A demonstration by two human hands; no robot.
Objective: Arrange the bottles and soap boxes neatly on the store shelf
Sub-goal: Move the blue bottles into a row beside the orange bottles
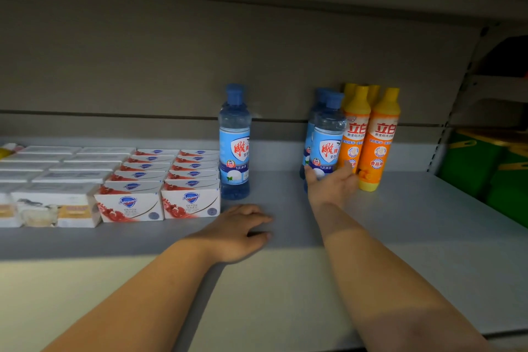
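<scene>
On the grey shelf (285, 197) a blue bottle (235, 143) stands alone just right of the soap boxes. Two more blue bottles (325, 134) stand further right, against several orange bottles (377, 137). My right hand (331, 183) grips the base of the front blue bottle of that pair, thumb on its left side and fingers on its right. My left hand (243, 230) rests flat on the shelf, in front of the lone blue bottle, holding nothing. Red-and-white soap boxes (160, 183) sit in two neat rows at the left.
White soap boxes (54, 177) fill the far left of the shelf. Green crates (485, 168) stand beyond the shelf's right end. A shelf board hangs overhead. Bare shelf surface lies between the lone blue bottle and the pair.
</scene>
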